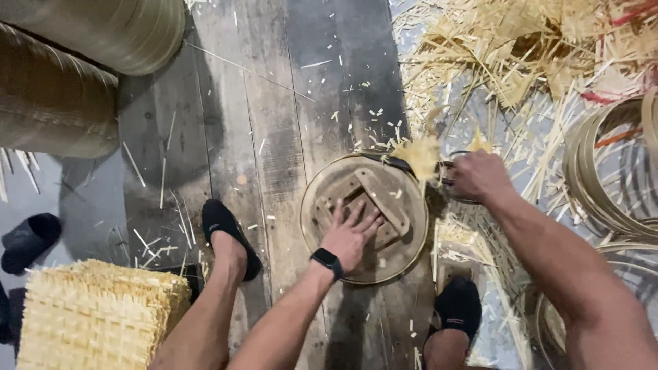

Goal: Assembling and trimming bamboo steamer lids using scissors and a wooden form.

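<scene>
Flat, open left hand [349, 233] presses the round wooden form [363, 218]; right hand [478, 177] grips dark shears [449, 179] at its rim.

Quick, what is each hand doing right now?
Left hand: open, pressed flat on the round wooden mould.
Right hand: closed on a dark tool at the mould's rim.

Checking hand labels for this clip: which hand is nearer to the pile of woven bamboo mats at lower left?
Left. The left hand presses flat on the round wooden form, right of the woven mats. The right hand is farther right, beyond the form's rim.
</scene>
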